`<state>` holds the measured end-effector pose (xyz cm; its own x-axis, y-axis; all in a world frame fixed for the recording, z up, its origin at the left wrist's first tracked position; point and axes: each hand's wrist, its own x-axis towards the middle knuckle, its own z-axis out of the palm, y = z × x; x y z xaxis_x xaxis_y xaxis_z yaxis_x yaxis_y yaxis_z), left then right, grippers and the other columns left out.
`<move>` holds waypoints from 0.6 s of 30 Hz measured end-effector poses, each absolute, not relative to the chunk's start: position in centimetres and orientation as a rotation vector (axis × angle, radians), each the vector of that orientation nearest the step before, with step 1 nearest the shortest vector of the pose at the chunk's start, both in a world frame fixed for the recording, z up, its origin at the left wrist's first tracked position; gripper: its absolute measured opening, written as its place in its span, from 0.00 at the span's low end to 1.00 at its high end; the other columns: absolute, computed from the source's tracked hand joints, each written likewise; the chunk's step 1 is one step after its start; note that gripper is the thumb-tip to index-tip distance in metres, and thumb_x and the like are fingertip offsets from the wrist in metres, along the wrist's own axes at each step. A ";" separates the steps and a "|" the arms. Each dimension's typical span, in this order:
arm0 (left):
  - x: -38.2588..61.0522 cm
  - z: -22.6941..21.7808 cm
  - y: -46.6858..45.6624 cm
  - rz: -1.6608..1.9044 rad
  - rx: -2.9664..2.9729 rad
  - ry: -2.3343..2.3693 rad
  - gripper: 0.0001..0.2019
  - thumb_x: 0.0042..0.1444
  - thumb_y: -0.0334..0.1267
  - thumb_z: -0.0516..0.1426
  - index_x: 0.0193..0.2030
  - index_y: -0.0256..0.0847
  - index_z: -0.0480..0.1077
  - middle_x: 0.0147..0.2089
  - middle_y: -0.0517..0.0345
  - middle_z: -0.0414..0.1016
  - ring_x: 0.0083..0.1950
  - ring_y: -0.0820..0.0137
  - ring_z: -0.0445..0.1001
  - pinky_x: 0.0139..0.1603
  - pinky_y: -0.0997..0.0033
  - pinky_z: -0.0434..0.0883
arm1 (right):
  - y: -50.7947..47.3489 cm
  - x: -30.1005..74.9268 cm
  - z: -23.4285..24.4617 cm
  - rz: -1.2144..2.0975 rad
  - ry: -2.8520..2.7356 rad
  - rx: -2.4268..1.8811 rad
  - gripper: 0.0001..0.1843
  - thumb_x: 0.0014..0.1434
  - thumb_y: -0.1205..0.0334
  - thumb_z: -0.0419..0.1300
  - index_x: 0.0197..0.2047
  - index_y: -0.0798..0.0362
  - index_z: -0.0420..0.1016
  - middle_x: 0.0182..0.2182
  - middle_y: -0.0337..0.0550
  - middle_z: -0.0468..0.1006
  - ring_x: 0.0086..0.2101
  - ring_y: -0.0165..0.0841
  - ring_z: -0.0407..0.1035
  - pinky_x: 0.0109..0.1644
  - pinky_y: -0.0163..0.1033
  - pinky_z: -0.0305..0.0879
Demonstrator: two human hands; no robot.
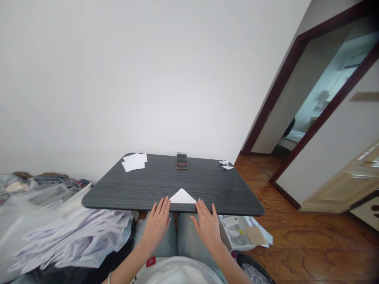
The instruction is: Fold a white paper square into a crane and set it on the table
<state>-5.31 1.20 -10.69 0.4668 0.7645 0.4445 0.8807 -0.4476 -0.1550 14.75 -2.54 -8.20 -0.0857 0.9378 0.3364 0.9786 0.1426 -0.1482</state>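
A white paper folded into a triangle [182, 197] lies at the near edge of the dark grey table [148, 185]. My left hand [158, 221] rests flat with its fingers spread, the fingertips touching the triangle's left corner. My right hand [207, 223] lies flat and open at the triangle's right corner. Neither hand holds anything.
A stack of white paper sheets [134, 161] sits at the table's far left. A small upright dark object [181, 161] stands at the far middle. Small folded paper pieces [226, 164] lie at the far right. Clothes [74, 232] pile on the left; a doorway [310, 114] opens on the right.
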 end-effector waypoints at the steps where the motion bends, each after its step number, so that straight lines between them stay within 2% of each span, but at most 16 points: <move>1: -5.6 -10.7 1.2 -0.440 -2.345 -1.400 0.24 0.54 0.32 0.46 0.59 0.34 0.54 0.62 0.47 0.55 0.61 0.60 0.54 0.57 0.55 0.55 | -2.5 14.9 -8.3 -0.163 -2.072 -1.849 0.24 0.59 0.57 0.46 0.55 0.61 0.60 0.55 0.54 0.61 0.55 0.40 0.55 0.60 0.52 0.36; 7: -6.4 -10.5 0.8 -0.430 -2.307 -1.437 0.24 0.54 0.32 0.44 0.59 0.34 0.54 0.61 0.48 0.55 0.61 0.60 0.54 0.57 0.54 0.54 | -2.5 15.2 -8.4 -0.169 -2.049 -1.877 0.24 0.59 0.58 0.46 0.55 0.61 0.60 0.55 0.53 0.61 0.55 0.40 0.55 0.59 0.52 0.37; 14: -5.1 -10.0 0.4 -0.416 -2.303 -1.415 0.25 0.53 0.29 0.44 0.60 0.34 0.52 0.63 0.46 0.53 0.63 0.60 0.50 0.59 0.53 0.51 | -2.3 15.0 -8.1 -0.206 -2.083 -1.896 0.23 0.59 0.57 0.46 0.55 0.59 0.61 0.55 0.55 0.61 0.55 0.42 0.54 0.59 0.52 0.39; 18: -3.9 -9.9 0.3 -0.403 -2.361 -1.379 0.25 0.53 0.29 0.45 0.60 0.34 0.52 0.61 0.47 0.56 0.61 0.61 0.53 0.59 0.55 0.52 | -2.1 14.6 -8.0 -0.178 -2.110 -1.880 0.22 0.59 0.57 0.47 0.55 0.56 0.61 0.56 0.54 0.61 0.56 0.41 0.53 0.58 0.52 0.40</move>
<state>-3.94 0.28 -9.89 0.4782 0.7688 0.4246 0.8764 -0.4487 -0.1748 14.63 -2.15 -8.04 -0.0918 0.9468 0.3085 0.9850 0.1317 -0.1111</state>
